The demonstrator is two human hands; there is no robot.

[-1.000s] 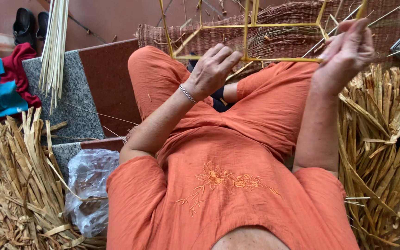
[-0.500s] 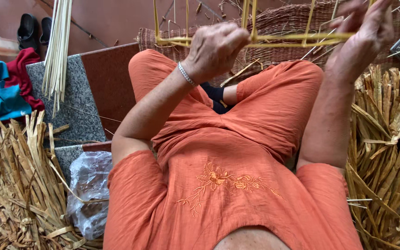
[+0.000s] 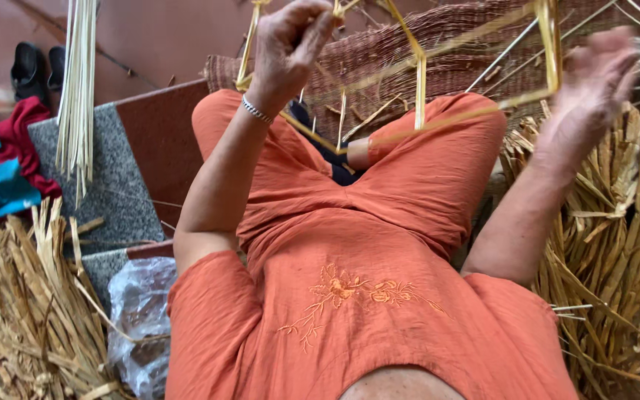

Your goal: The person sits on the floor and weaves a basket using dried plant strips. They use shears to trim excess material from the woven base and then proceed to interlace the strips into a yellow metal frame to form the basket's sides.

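Straw frame (image 3: 416, 81), pale yellow strips joined into an open lattice, hangs above our lap at twelve o'clock, its long lower strip (image 3: 438, 122) running from nine toward three and rising to the right. Our left hand (image 3: 290, 41) is closed around the frame's upper left corner. Our right hand (image 3: 594, 81), blurred, sits at the frame's three o'clock end, fingers spread; we cannot tell whether it touches. Dried straw bundles (image 3: 616, 222) lie at four o'clock.
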